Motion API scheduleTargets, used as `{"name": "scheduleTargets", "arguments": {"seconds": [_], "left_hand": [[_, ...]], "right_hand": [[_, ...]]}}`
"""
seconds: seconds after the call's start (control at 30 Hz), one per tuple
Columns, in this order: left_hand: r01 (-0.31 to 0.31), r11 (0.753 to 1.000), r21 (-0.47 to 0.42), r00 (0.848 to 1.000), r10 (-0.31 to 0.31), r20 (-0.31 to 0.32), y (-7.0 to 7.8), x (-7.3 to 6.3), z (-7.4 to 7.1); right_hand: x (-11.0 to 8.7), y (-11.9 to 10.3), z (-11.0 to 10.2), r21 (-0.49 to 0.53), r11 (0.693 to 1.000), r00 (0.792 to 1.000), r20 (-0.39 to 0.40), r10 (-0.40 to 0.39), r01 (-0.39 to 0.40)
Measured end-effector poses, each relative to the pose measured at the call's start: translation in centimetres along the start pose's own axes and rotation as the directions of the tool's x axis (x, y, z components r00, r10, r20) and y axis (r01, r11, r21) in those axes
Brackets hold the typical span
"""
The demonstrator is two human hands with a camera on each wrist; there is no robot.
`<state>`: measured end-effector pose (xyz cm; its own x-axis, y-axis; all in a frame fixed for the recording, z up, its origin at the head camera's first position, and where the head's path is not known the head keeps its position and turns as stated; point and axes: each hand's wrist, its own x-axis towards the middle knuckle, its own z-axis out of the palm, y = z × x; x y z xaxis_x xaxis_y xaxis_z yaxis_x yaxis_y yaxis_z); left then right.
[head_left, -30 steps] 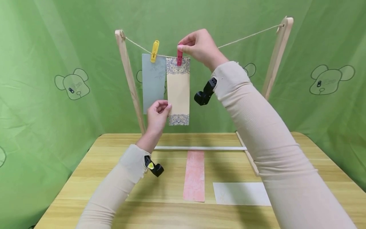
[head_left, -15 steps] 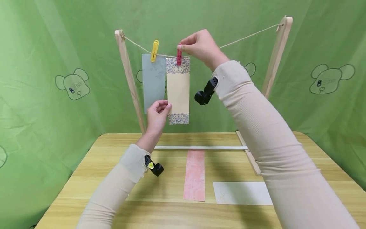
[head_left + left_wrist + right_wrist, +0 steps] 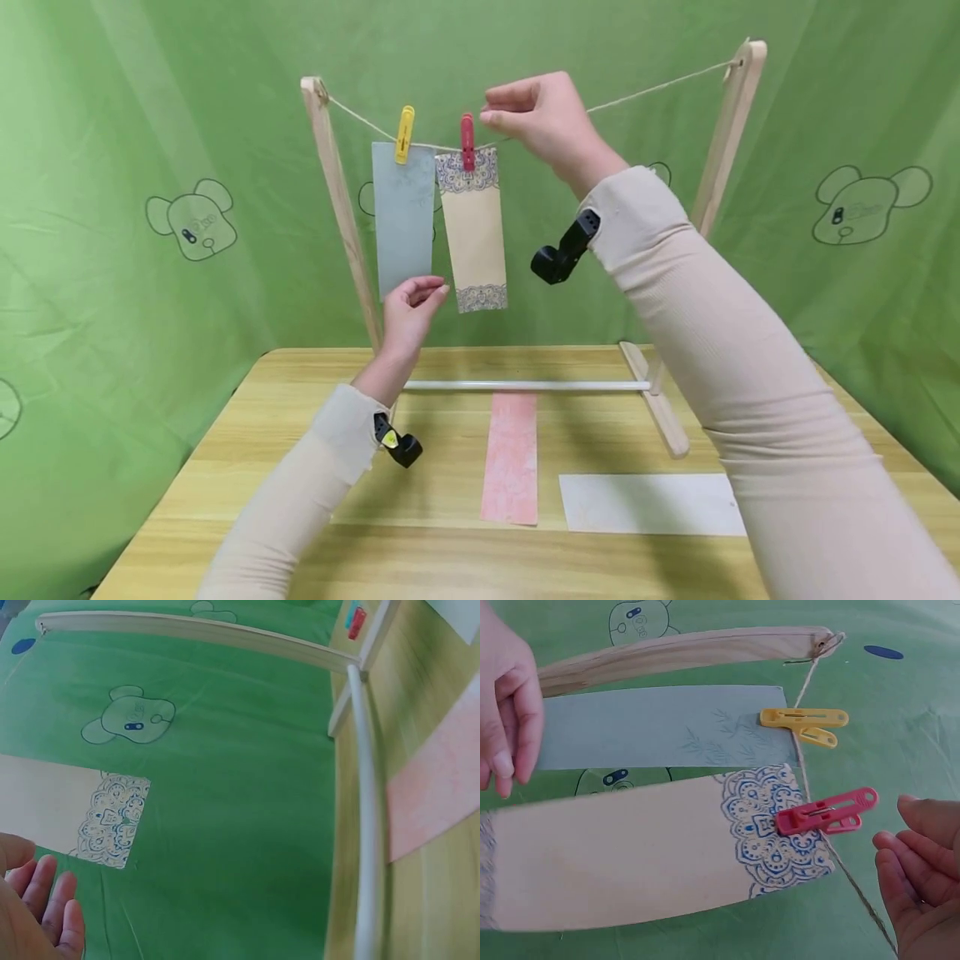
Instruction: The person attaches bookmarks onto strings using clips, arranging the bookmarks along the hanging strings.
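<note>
A cream paper strip (image 3: 474, 229) with blue lace-like pattern at both ends hangs from a string (image 3: 660, 87), clipped by a red clothespin (image 3: 468, 142). Left of it hangs a blue-grey paper strip (image 3: 403, 217) under a yellow clothespin (image 3: 405, 135). My right hand (image 3: 551, 121) is just right of the red clothespin, fingers loosely bent and apart from it, as the right wrist view shows. Beside the cream strip's lower left edge is my left hand (image 3: 412, 317), holding nothing. In the left wrist view its relaxed fingers (image 3: 54, 900) lie near the patterned end.
Wooden posts (image 3: 337, 192) hold the string at both sides, joined low down by a white rod (image 3: 525, 386). On the table (image 3: 420, 550) lie a pink paper strip (image 3: 510, 458) and a white paper strip (image 3: 652, 504). Small red and blue clothespins (image 3: 356, 624) lie behind the right post.
My right hand has let go of the red clothespin and moved right. My left hand has released the cream strip and dropped slightly; the strip's lower end has swung right.
</note>
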<state>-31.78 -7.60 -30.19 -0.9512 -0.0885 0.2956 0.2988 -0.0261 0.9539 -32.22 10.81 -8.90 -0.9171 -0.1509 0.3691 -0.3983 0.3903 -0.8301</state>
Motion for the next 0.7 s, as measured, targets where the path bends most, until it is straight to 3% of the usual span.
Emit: {"name": "scheduleTargets", "arguments": {"seconds": [0.3, 0.6, 0.7], "left_hand": [[0.109, 0.989, 0.098, 0.991, -0.116, 0.068, -2.7, -1.5, -1.1], [0.176, 0.956, 0.236, 0.972, -0.207, 0.115, -6.1, -4.8, -1.1], [0.199, 0.951, 0.236, 0.964, -0.232, 0.125, -7.4, -5.9, -1.0]], "right_hand": [[-2.4, 1.5, -2.0, -0.034, 0.999, 0.999, 0.013, 0.032, -0.031], [-5.4, 4.9, -4.1, -0.059, 0.996, 0.997, 0.026, 0.071, -0.069], [-6.2, 6.4, -4.7, -0.063, 0.995, 0.996, 0.021, 0.082, -0.08]]}}
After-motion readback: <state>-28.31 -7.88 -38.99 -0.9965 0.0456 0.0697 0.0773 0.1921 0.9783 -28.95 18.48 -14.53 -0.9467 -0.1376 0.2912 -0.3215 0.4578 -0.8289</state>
